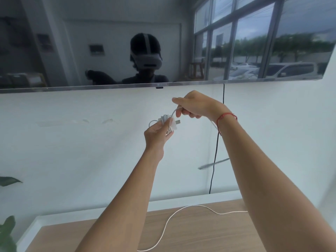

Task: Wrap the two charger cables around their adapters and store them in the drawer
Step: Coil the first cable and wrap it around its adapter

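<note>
Head view: left hand (154,133) high, fingers (167,134) around adapter (172,123)

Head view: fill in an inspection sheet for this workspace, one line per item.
Surface: wooden top with a white ledge behind it.
Job's things: adapter, partly wrapped in coils; second cable lies loose on the wood; its adapter and the drawer are not in view.
Clutter: nothing seen.
Grippers: left hand grips the adapter; right hand pinches the first cable just above it.
Cables: a black cord hangs down the wall from the TV.
Surroundings: plant leaves at lower left; red string on the right wrist.
</note>
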Available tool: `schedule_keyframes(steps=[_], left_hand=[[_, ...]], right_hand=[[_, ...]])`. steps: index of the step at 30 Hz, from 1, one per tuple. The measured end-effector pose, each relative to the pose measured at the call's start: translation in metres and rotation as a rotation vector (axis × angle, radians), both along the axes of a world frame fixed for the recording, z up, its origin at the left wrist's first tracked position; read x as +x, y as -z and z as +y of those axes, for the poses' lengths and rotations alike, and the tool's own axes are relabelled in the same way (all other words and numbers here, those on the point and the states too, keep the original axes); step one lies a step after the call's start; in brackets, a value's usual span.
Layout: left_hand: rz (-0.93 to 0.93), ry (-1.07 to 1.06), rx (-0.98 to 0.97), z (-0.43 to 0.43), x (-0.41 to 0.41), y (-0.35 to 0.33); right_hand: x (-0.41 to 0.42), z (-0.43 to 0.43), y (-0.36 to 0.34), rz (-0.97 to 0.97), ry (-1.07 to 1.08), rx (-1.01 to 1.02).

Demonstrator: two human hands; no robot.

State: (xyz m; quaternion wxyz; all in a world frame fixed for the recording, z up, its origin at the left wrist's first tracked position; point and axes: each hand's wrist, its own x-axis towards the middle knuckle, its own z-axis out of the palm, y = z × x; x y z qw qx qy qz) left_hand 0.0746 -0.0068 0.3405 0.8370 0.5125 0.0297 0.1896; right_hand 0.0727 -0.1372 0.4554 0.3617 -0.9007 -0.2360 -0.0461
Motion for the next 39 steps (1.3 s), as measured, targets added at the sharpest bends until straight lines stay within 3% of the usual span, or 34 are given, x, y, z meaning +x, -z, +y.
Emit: schedule_keyframes(steps=[7,11,16,30,33,39], left_hand=[[-0.019,0.144,-0.037,0.002,-0.008,-0.015],[-0.032,0.149,0.011,0.008,-0.008,-0.015],[-0.055,0.157,0.071,0.009,-0.011,-0.014],[0.012,0.092,0.172,-0.004,-0.014,-0.028],[0.039,0.013,0.173,-0.007,-0.013,-0.028],[0.063,-0.124,0.125,-0.006,-0.012,-0.016]], right_hand=[[0.012,0.004,0.002,0.055,0.001,0.183],[0.022,0.002,0.012,-0.023,0.039,0.183],[0.034,-0.001,0.033,-0.122,0.067,0.337],[0.047,0.013,0.090,0.376,0.050,0.818],[0.043,0.023,0.098,0.357,0.100,0.712],[0.027,0.036,0.113,0.385,-0.019,0.189]])
